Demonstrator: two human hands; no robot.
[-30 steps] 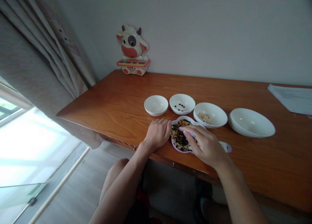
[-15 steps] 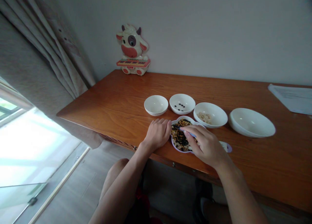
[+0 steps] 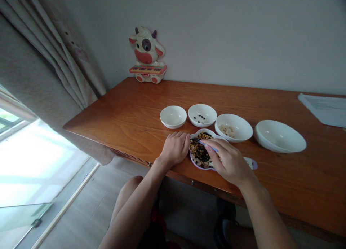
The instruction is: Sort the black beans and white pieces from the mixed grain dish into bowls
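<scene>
My right hand grips a slim pale blue tool, possibly tweezers, with its tip over a purple-rimmed white divided dish. The dish holds a mixture of black beans, yellow grains and pale seeds, partly hidden by my fingers. My left hand rests palm-down on the wooden table, holding nothing, its fingertips next to the dish's left rim. Behind the dish stand a plain white bowl, a white bowl with a few black beans and a white bowl with pale seeds.
A larger white bowl stands tilted to the right of the others. A purple-tipped white object lies beyond my right hand. Further off are a cow toy with a keyboard and papers. The table's near edge runs below my wrists.
My right hand's fingers have shifted slightly over the dish, and the blue tool sits at a slightly different angle. My left hand has stayed in place.
</scene>
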